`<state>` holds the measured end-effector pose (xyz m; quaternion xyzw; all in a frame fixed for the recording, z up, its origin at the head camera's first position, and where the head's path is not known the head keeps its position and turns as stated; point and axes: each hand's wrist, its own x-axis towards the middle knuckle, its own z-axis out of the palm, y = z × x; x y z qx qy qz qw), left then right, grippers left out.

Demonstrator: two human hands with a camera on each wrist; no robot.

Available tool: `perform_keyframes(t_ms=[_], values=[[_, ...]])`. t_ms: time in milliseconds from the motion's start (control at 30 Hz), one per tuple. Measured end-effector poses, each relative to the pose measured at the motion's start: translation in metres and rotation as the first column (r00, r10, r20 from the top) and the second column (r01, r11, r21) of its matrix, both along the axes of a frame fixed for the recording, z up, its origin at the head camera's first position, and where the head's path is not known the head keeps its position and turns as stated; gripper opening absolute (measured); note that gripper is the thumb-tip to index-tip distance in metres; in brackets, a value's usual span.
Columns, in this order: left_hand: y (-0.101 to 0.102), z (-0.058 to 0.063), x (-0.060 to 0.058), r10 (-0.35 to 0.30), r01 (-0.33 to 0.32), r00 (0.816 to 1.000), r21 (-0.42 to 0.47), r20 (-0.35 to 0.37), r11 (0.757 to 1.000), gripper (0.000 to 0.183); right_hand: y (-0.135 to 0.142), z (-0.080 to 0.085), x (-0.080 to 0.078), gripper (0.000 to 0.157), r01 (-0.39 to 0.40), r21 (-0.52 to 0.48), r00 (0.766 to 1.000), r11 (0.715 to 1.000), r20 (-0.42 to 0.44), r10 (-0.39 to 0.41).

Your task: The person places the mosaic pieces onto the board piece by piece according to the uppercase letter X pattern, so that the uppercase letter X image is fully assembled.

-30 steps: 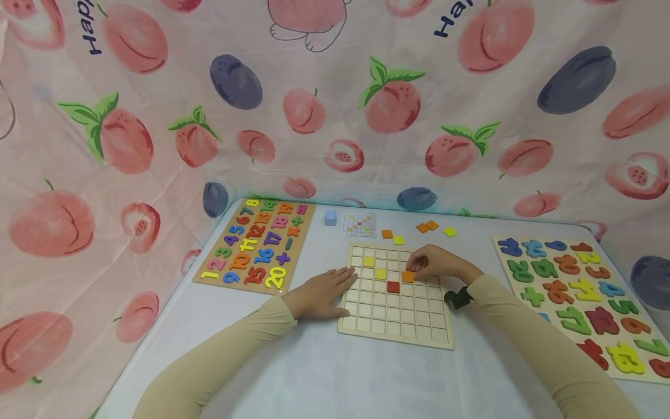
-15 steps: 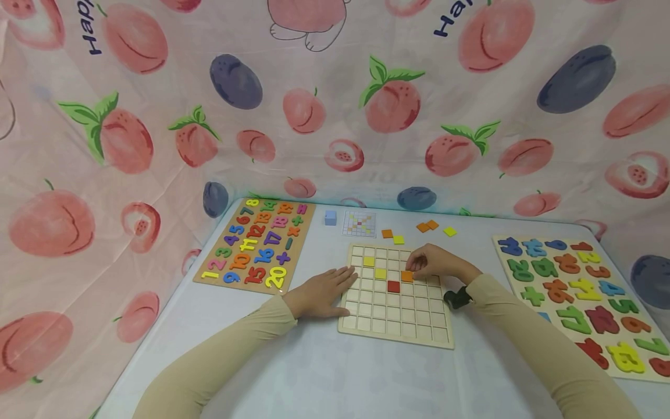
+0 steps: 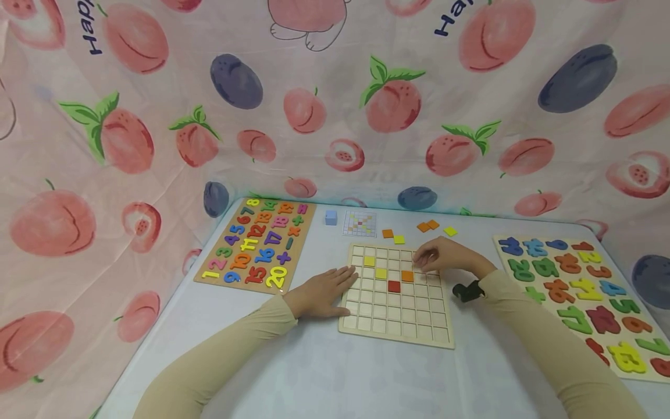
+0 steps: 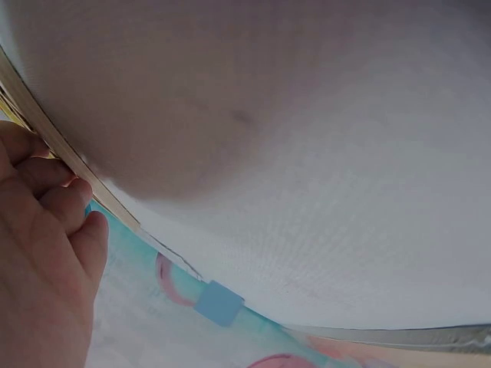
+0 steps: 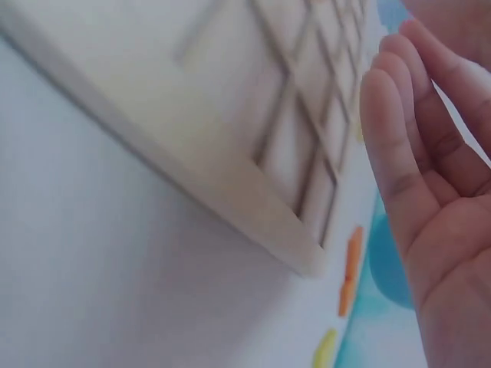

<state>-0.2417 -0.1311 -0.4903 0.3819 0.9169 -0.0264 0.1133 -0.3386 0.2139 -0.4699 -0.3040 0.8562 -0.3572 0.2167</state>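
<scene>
In the head view a wooden grid board (image 3: 395, 322) lies on the table. Its squares hold two yellow tiles (image 3: 381, 273), a red tile (image 3: 394, 286) and an orange tile (image 3: 407, 276). My left hand (image 3: 323, 292) rests flat against the board's left edge, its fingertips reaching onto the rim. Over the upper right squares hovers my right hand (image 3: 442, 255), just right of the orange tile. Its fingers are loosely bent, and the right wrist view shows nothing held between the fingers (image 5: 387, 126). Behind the board lie loose orange tiles (image 3: 387, 233) and yellow tiles (image 3: 399, 239).
A small blue block (image 3: 331, 218) and a card with a printed coloured grid (image 3: 359, 224) lie behind the board. Number boards flank it: one at the left (image 3: 209, 283), another at the right (image 3: 502, 256). A peach-patterned cloth (image 3: 314, 70) hangs at the back.
My right hand has let go of the orange tile, which stays in its square, and has moved a little to the right. The left hand has stayed in place.
</scene>
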Motion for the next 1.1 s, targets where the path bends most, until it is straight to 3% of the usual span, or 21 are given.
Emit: perform_keyframes(t_ms=[233, 433, 633, 900, 1100], values=[[-0.001, 0.0, -0.001, -0.003, 0.003, 1.0, -0.009, -0.014, 1.0, 0.084, 0.018, 0.02, -0.01, 0.032, 0.085, -0.034, 0.996, 0.996, 0.019, -0.084], [-0.002, 0.0, -0.001, -0.001, 0.001, 1.0, -0.009, -0.011, 1.0, 0.084, 0.033, 0.023, -0.029, 0.034, 0.206, -0.055, 0.977, 0.977, -0.042, -0.208], [-0.003, 0.0, -0.001, 0.003, -0.003, 1.0, -0.001, -0.007, 1.0, 0.085, 0.04, 0.019, -0.041, 0.039, 0.297, -0.054, 0.953, 0.953, -0.051, -0.3], [-0.001, 0.002, 0.001, -0.005, 0.005, 1.0, -0.006, -0.002, 1.0, 0.085, 0.038, -0.001, -0.056, 0.042, 0.411, -0.061, 0.906, 0.91, -0.087, -0.415], [-0.001, 0.002, 0.0, -0.013, 0.013, 1.0, -0.011, -0.013, 1.0, 0.085, 0.032, -0.011, -0.063, 0.052, 0.444, -0.069, 0.89, 0.894, -0.088, -0.448]])
